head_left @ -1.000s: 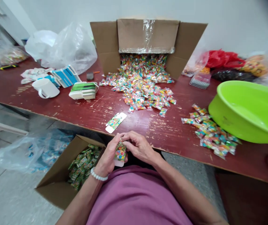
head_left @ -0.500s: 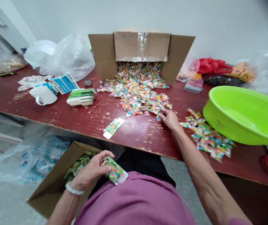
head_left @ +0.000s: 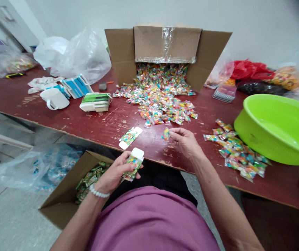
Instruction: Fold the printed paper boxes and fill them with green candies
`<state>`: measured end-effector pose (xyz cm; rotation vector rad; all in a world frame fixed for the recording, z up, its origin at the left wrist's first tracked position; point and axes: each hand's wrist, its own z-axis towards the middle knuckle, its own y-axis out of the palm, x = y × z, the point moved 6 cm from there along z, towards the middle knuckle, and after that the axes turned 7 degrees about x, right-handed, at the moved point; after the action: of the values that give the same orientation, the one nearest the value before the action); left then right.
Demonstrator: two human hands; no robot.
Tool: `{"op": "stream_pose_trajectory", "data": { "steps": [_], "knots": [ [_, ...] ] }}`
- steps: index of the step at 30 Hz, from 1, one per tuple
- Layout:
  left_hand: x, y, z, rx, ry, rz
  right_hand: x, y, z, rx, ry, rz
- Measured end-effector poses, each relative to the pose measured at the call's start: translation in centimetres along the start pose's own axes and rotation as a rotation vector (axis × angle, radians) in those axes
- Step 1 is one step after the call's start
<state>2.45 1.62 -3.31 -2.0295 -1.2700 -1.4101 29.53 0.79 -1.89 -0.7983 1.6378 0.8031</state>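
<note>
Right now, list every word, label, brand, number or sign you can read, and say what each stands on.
None can be read.
Carton in the left hand: colourful print, too small.
Flat carton on the table: colourful print, too small.
Packet in the right hand: too blurred.
Green basin: dark mark on its side, too blurred.

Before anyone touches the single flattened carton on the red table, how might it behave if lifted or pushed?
The carton is probably light and bendable, since it looks like thin card. Pushed, it would likely slide rather than tip, lying flat on the table. Its white end flaps may flex first, since they stick out.
</note>
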Motion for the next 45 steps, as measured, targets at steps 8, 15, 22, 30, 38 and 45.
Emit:
{"op": "stream_pose_trajectory", "data": {
  "steps": [8, 15, 22, 30, 38, 45],
  "knots": [
    [1.3, 2.9, 0.5, 0.015, 0.102, -0.154, 0.0, 5.5, -4.6, -0.047, -0.039, 0.114],
    [0.8, 3.0, -0.1, -0.015, 0.161, -0.043, -0.3, 6.4, -5.9, -0.040, -0.199, 0.047],
    [1.5, 3.3, -0.2, 0.017, 0.187, -0.060, 0.1, 6.7, -6.3, -0.102, -0.306, -0.101],
    [1.5, 2.8, -0.4, 0.040, 0.195, -0.098, -0.7, 7.5, -7.7, -0.232, -0.377, -0.271],
    [1.2, 2.2, 0.3, 0.148, 0.047, -0.366, 1.1, 7.8, -7.6, -0.263, -0.069, 0.020],
    [1.5, 2.2, -0.1, 0.198, 0.205, -0.253, 2.3, 10.1, -8.7, -0.406, 0.029, 0.172]
  ]
}}
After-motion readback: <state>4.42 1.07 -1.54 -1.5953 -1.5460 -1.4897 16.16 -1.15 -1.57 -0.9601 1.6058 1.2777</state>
